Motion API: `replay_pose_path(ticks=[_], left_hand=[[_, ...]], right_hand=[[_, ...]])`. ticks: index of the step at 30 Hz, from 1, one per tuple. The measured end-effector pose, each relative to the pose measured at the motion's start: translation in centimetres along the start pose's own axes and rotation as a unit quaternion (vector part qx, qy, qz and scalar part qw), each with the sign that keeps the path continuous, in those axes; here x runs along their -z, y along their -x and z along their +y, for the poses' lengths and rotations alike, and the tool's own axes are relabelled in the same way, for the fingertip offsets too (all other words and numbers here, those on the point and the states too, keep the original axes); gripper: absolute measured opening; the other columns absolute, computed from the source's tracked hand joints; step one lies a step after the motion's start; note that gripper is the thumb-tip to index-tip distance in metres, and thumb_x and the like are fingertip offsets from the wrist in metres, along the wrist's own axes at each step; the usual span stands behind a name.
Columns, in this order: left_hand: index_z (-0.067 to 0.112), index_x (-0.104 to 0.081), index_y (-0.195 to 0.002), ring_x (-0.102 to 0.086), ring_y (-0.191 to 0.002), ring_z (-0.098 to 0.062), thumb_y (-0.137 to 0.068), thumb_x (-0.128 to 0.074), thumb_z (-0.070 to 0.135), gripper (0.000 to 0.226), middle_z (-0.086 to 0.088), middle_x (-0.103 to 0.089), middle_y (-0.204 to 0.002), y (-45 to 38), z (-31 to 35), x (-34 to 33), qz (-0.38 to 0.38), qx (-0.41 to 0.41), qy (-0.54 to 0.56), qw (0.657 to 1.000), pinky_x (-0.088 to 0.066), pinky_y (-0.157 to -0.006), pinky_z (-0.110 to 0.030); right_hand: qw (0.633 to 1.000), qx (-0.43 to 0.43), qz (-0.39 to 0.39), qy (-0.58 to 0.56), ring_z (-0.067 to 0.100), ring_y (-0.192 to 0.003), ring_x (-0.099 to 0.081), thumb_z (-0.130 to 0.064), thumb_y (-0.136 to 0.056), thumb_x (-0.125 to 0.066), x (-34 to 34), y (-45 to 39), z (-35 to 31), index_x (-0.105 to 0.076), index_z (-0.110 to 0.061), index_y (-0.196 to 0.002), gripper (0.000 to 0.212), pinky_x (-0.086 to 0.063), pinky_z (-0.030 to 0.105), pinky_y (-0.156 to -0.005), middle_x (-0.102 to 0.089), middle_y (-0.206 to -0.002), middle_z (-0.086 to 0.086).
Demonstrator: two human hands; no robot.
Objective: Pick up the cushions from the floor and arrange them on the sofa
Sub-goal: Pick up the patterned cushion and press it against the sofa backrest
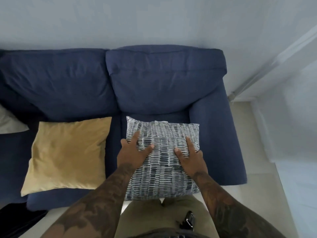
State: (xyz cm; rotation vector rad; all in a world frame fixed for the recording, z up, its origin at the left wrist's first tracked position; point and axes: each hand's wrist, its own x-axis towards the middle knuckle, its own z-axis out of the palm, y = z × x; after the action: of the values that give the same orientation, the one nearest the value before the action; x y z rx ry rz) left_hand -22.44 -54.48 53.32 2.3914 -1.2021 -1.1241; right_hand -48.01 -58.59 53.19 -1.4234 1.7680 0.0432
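Observation:
A navy blue sofa (163,79) fills the upper half of the head view. A black-and-white patterned cushion (164,176) lies flat on its right seat. My left hand (133,152) rests on the cushion's left side with fingers spread, and my right hand (190,157) presses on its right side. Both hands hold it by its sides. A mustard yellow cushion (68,152) lies flat on the left seat, apart from the patterned one. A grey cushion (8,122) shows partly at the left edge.
The sofa's right armrest (221,140) runs beside the patterned cushion. A pale wall (154,19) stands behind the sofa, with a sheer curtain (291,83) at the right. Light floor (260,194) shows beyond the armrest. A dark object (17,219) lies at the lower left.

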Motion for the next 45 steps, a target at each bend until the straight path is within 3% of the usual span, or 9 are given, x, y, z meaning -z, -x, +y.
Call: replay_pose_path(ticks=[7, 12, 16, 22, 27, 32, 38, 41, 45], left_hand=[[0.055, -0.019, -0.157, -0.065, -0.094, -0.03, -0.073, -0.053, 0.097, 0.1, -0.009, -0.033, -0.143, -6.6, -3.6, -5.8, 0.025, 0.028, -0.008, 0.999, -0.054, -0.079, -0.041], [0.055, -0.021, -0.156, -0.055, -0.081, -0.025, -0.075, -0.052, 0.095, 0.096, -0.003, -0.038, -0.125, -14.0, -7.6, -12.1, 0.06, 0.036, -0.026, 0.997, -0.05, -0.072, -0.038], [0.056, -0.018, -0.158, -0.053, -0.079, -0.024, -0.074, -0.049, 0.098, 0.098, 0.002, -0.031, -0.115, -18.9, -11.5, -17.6, 0.063, 0.055, -0.043, 0.996, -0.049, -0.068, -0.038], [0.063, 0.0, -0.157, -0.061, -0.102, -0.038, -0.071, -0.04, 0.102, 0.102, -0.005, -0.035, -0.13, -21.3, -14.4, -23.3, 0.039, 0.079, -0.032, 0.996, -0.051, -0.075, -0.049], [0.063, 0.005, -0.158, -0.06, -0.102, -0.041, -0.072, -0.036, 0.103, 0.103, -0.007, -0.035, -0.131, -21.7, -14.6, -23.9, 0.028, 0.085, -0.045, 0.995, -0.047, -0.073, -0.047], [0.06, -0.006, -0.159, -0.051, -0.117, -0.036, -0.076, -0.044, 0.096, 0.098, -0.007, -0.035, -0.136, -21.0, -13.6, -22.1, 0.048, 0.105, -0.046, 0.992, -0.052, -0.084, -0.052], [0.036, -0.034, -0.157, -0.037, -0.124, -0.029, -0.085, -0.054, 0.081, 0.087, -0.006, -0.034, -0.138, -21.8, -10.8, -21.3, 0.166, 0.1, -0.019, 0.981, -0.047, -0.099, -0.056], [0.043, -0.034, -0.157, -0.037, -0.129, -0.026, -0.085, -0.058, 0.081, 0.085, -0.005, -0.035, -0.138, -23.2, -10.0, -22.3, 0.146, 0.043, -0.026, 0.988, -0.046, -0.101, -0.052], [0.046, -0.027, -0.159, -0.035, -0.127, -0.02, -0.083, -0.048, 0.09, 0.09, 0.002, -0.031, -0.135, -24.9, -10.1, -23.9, 0.089, 0.065, -0.06, 0.992, -0.045, -0.104, -0.052]], right_hand=[[0.999, 0.023, 0.024, 0.016, 0.037, -0.115, -0.062, -0.102, -0.076, -0.033, -4.8, -8.3, 2.0, 0.001, -0.072, -0.155, 0.091, -0.047, 0.047, -0.088, -0.038, -0.146, 0.014], [0.998, 0.057, 0.041, -0.006, 0.019, -0.094, -0.051, -0.1, -0.079, -0.035, -11.2, -16.5, 5.4, 0.002, -0.068, -0.159, 0.093, -0.046, 0.038, -0.084, -0.028, -0.125, -0.005], [0.998, 0.057, 0.035, 0.013, 0.02, -0.089, -0.053, -0.101, -0.08, -0.036, -16.1, -22.1, 8.8, 0.005, -0.068, -0.159, 0.095, -0.054, 0.039, -0.078, -0.029, -0.119, -0.004], [0.999, 0.033, 0.009, 0.022, 0.02, -0.092, -0.053, -0.092, -0.082, -0.046, -19.7, -26.8, 13.0, 0.007, -0.07, -0.157, 0.095, -0.055, 0.044, -0.084, -0.033, -0.119, -0.003], [0.999, 0.034, -0.008, 0.016, 0.026, -0.103, -0.062, -0.1, -0.076, -0.04, -19.7, -27.3, 13.7, 0.006, -0.072, -0.156, 0.096, -0.059, 0.049, -0.088, -0.032, -0.126, -0.006], [0.993, 0.065, 0.069, 0.075, 0.036, -0.148, -0.031, -0.097, -0.082, -0.033, -18.5, -26.1, 11.8, -0.014, -0.055, -0.165, 0.096, -0.039, 0.062, -0.115, -0.015, -0.17, 0.003], [0.979, 0.102, 0.165, 0.061, 0.034, -0.146, -0.03, -0.075, -0.102, -0.036, -17.6, -27.3, 7.4, -0.039, -0.041, -0.162, 0.07, -0.036, 0.063, -0.114, -0.018, -0.172, 0.011], [0.975, 0.131, 0.162, 0.079, 0.033, -0.146, -0.031, -0.076, -0.101, -0.043, -18.3, -29.2, 6.2, -0.04, -0.045, -0.161, 0.067, -0.033, 0.061, -0.115, -0.019, -0.172, 0.007], [0.977, 0.132, 0.107, 0.132, 0.032, -0.148, -0.027, -0.08, -0.098, -0.043, -20.1, -31.2, 7.1, -0.043, -0.047, -0.158, 0.069, -0.031, 0.063, -0.117, -0.018, -0.173, 0.005]])
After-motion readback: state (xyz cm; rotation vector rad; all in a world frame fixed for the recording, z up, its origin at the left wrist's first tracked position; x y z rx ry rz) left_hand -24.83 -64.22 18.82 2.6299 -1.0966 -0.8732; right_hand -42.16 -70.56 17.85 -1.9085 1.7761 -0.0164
